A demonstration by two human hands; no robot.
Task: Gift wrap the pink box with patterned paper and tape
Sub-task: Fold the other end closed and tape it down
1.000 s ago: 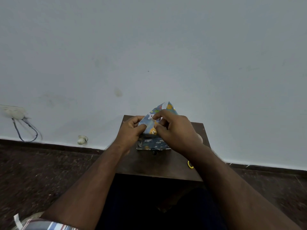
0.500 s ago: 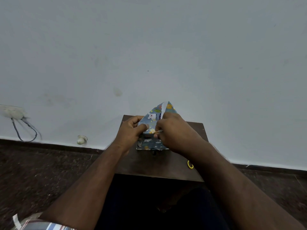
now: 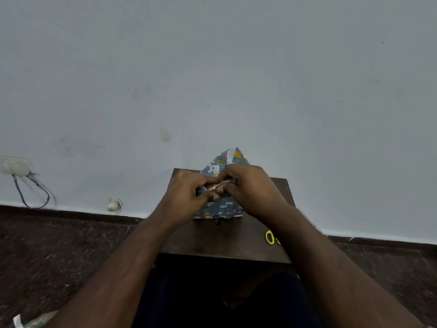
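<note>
- Item: box wrapped in patterned paper (image 3: pixel 222 208), blue-grey with small animal prints, standing on the far half of a small dark wooden table (image 3: pixel 227 242) set against a pale wall. No pink surface of the box shows; the paper covers every visible face.
- End flap (image 3: pixel 233 157): a triangular point of the same paper, rising upright behind the hands, with a white strip running down its middle, either the paper's plain underside or tape; which one cannot be told.
- Left hand (image 3: pixel 186 197): fingers curled, thumb and fingertips pinching the paper fold at the top of the box.
- Right hand (image 3: pixel 246 185): fingers curled over the same fold from the other side, touching the left hand; a narrow pale strip runs between the two, and whether it is tape or a paper edge is unclear.
- Step in hand, as judged: creasing the end fold before the triangular flap is brought down.
- Method advised: press the crease flat along the box edge, keep the side tucks tight, draw the point down centred, and hold it taut while taping.
- Risk: slack paper gives a bulging, crooked end.
- Also present: yellow scissors (image 3: pixel 270 237), partly hidden by the right forearm, near the table's right edge.
</note>
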